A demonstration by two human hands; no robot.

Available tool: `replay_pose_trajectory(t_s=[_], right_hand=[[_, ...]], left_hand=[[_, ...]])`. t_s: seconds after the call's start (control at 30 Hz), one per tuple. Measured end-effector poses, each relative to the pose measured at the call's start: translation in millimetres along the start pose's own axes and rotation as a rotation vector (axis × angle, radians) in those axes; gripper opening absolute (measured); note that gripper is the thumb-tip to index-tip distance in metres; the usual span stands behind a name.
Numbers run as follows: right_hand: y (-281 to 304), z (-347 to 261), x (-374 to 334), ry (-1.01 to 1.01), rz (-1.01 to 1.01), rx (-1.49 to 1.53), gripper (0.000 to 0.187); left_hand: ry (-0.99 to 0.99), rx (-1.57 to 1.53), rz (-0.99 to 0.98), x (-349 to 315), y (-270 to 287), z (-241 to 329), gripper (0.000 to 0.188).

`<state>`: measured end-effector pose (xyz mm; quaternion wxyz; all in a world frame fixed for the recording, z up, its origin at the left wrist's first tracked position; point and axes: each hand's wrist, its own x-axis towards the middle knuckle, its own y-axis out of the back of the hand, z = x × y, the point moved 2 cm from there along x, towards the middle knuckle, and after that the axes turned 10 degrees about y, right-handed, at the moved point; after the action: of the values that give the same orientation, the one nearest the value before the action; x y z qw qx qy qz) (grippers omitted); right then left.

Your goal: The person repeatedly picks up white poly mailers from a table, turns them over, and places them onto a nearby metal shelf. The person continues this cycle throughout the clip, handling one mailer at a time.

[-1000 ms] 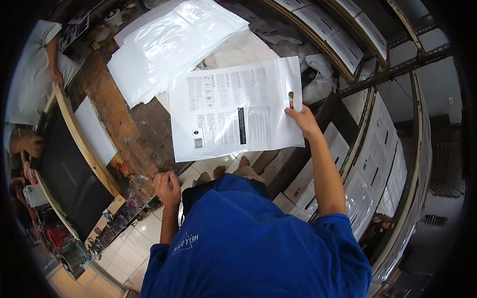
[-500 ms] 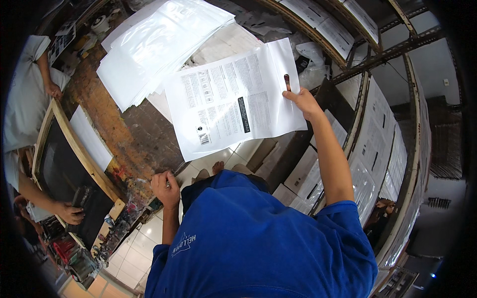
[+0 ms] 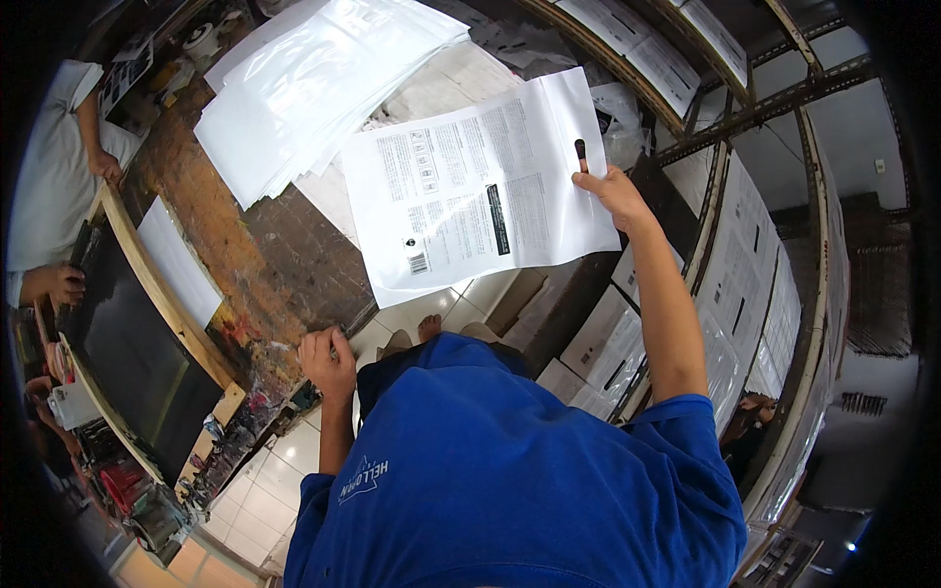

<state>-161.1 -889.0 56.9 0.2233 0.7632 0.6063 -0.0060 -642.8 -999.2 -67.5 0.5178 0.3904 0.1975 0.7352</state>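
My right hand (image 3: 613, 196) pinches a printed white plastic bag (image 3: 461, 196) by its right edge, thumb on top, beside a dark slot-shaped spot near that edge. The bag hangs over the gap between the worktable and the shelves, its black printing facing up. Near the table's close edge, my left hand (image 3: 328, 363) is loosely bent with the thumb apart, holding nothing I can see. A pile of white plastic sheets or bags (image 3: 304, 98) lies on the far part of the worktable (image 3: 294, 250).
At left a co-worker holds a wooden-framed printing screen (image 3: 147, 343) with one hand, the other on a dark squeegee (image 3: 78, 265). A white sheet (image 3: 179, 260) lies beside the frame. Racks (image 3: 725, 284) of printed sheets stand at right. Tools and containers (image 3: 147, 510) crowd the lower left.
My right hand and the bag have shifted slightly to the right. My left hand has loosened a little. The co-worker's squeegee hand has moved to the far end of the screen.
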Motion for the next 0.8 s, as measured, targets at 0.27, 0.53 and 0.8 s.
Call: replay_pose_trajectory(t_s=[0.27,0.53,0.8], right_hand=[[21.3,-39.4,-29.6,0.066,0.002,-0.203,0.042],[78.5,-166.0,-44.2,0.348,-0.074,-0.943,0.033],[157.7,-283.2,-215.6,0.205,0.15,-1.232,0.032]], left_hand=[[-0.027,0.025,-0.019,1.0,-1.8,4.2,0.005],[-0.135,0.16,0.124,-5.0,-7.8,6.3,0.017],[-0.023,0.299,-0.053,-1.9,23.3,47.0,0.023]])
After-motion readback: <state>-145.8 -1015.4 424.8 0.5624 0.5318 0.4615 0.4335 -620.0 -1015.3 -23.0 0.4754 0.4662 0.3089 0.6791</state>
